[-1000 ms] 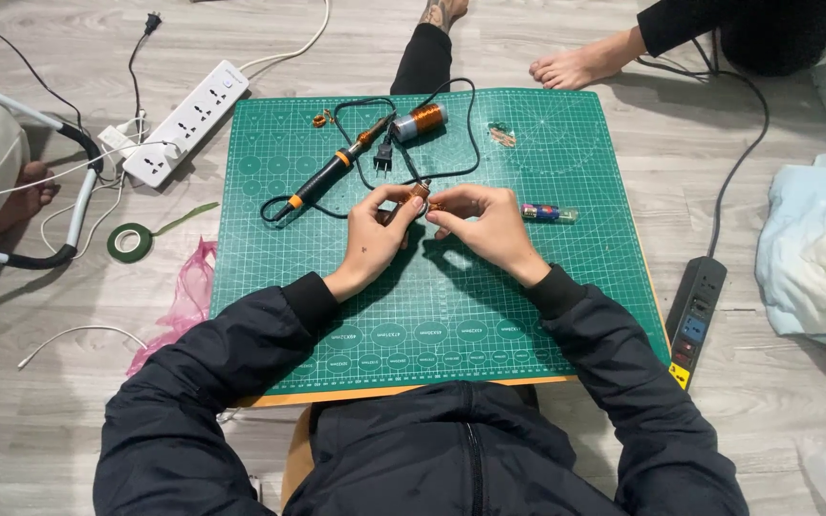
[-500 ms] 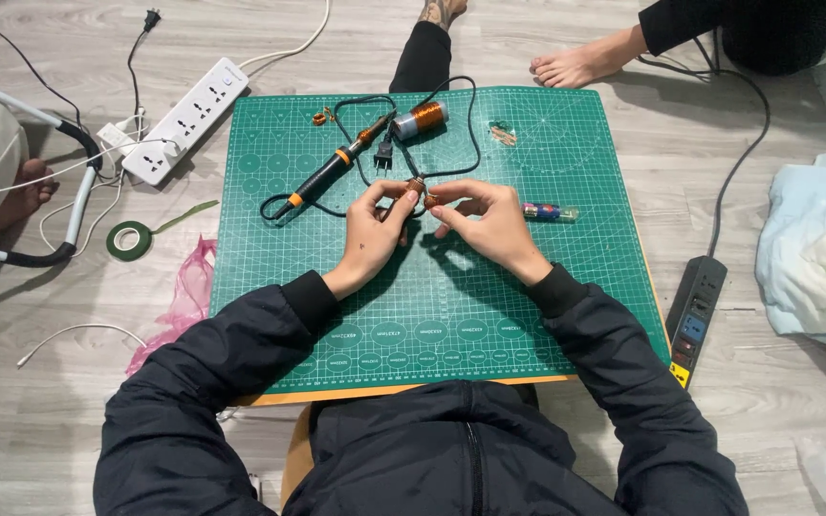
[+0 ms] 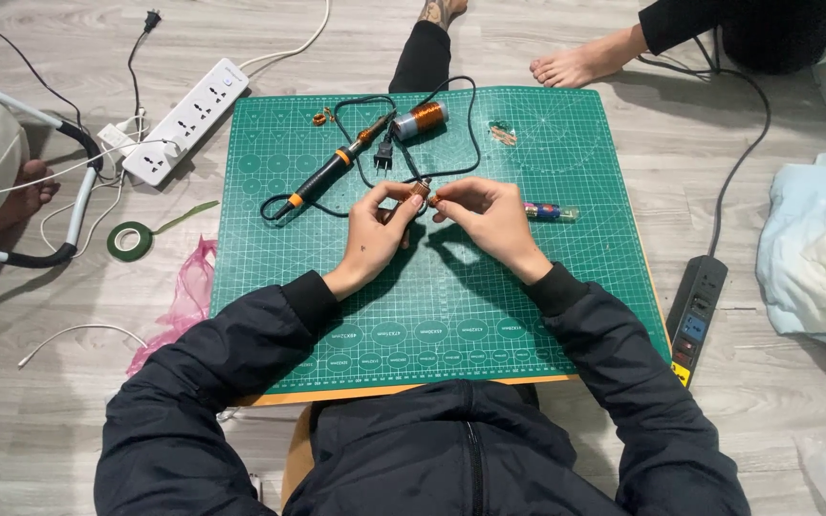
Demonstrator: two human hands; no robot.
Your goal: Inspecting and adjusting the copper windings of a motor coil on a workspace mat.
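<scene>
My left hand (image 3: pixel 375 232) and my right hand (image 3: pixel 486 220) meet above the middle of a green cutting mat (image 3: pixel 336 315). Between their fingertips they pinch a small copper-coloured coil piece (image 3: pixel 422 193). Just beyond them lies a black and orange soldering iron (image 3: pixel 329 171) with its black cord looping over the mat. A spool of copper wire (image 3: pixel 420 119) rests at the mat's far edge. A small blue and red tube (image 3: pixel 549 211) lies right of my right hand.
A white power strip (image 3: pixel 186 119) and a roll of green tape (image 3: pixel 129 240) lie on the wooden floor to the left. A black power strip (image 3: pixel 693 315) sits on the right. Another person's bare foot (image 3: pixel 577 65) rests beyond the mat. Light blue cloth (image 3: pixel 815 258) lies far right.
Both hands have stayed over the mat's middle, with the fingers shifting slightly around the small copper piece. Nothing else has moved.
</scene>
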